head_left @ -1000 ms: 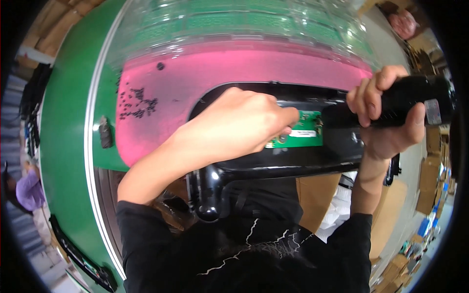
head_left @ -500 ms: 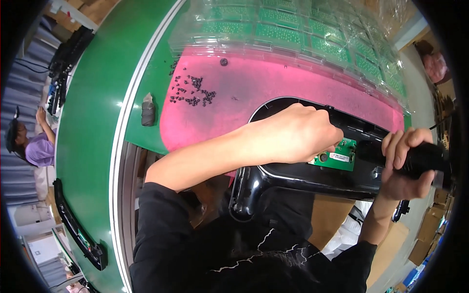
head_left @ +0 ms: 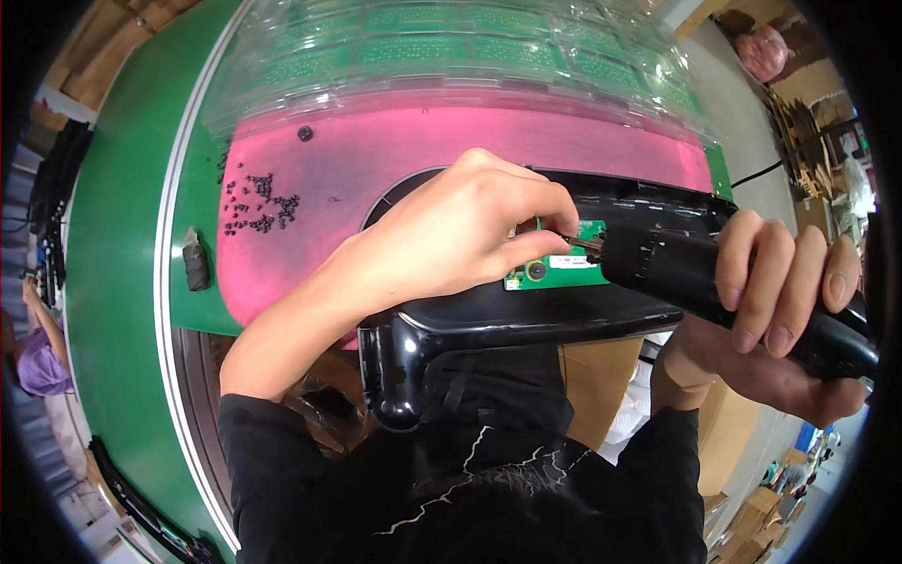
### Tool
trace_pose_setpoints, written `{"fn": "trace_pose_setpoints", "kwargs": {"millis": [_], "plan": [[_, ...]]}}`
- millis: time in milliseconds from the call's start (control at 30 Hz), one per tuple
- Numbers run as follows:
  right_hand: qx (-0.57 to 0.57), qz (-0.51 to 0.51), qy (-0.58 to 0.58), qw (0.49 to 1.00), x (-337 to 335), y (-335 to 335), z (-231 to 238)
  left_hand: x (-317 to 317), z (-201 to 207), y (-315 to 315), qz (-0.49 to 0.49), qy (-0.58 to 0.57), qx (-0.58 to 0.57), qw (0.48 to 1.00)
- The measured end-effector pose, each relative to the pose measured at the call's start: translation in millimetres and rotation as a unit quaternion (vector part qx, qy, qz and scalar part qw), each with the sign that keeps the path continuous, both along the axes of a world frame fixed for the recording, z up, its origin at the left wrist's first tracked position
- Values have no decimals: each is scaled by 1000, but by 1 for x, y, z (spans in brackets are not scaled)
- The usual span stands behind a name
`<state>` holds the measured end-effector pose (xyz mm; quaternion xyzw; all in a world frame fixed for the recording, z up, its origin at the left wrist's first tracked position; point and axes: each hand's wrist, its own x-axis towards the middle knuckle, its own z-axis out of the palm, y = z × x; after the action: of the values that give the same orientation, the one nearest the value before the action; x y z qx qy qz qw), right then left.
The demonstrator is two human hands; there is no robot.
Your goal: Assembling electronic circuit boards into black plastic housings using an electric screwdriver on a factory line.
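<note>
While the green board (head_left: 569,276) is held in the black shell (head_left: 554,318), it is partly covered by the left hand (head_left: 465,226). Whether anything is pinched by those fingers, just above the board, cannot be told. The black tool (head_left: 662,271) is gripped by the right hand (head_left: 797,293), its tip pointed left. The left hand is arched.

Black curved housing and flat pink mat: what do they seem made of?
Glossy black curved housing: probably moulded plastic, given its sharp highlights and rounded contours. Flat pink mat: matte and smudged, without sharp reflections; perhaps rubber or foam, unclear which.
</note>
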<state>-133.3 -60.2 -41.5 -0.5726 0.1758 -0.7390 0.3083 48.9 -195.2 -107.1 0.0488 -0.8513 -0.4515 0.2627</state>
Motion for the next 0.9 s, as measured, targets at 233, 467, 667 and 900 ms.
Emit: {"fn": "trace_pose_setpoints", "kwargs": {"millis": [233,467,667,900], "plan": [[19,-1,47,999,3,-8,-1,-5,-6,2,12,30,-51,998],[70,72,60,993,-2,-37,-22,0,-1,-2,121,26,-89,988],[165,37,24,985,11,-37,-31,-6,-5,-5,194,86,-123,970],[200,26,52,978,15,-47,-31,-2,-1,-3,229,-4,-80,970]]}}
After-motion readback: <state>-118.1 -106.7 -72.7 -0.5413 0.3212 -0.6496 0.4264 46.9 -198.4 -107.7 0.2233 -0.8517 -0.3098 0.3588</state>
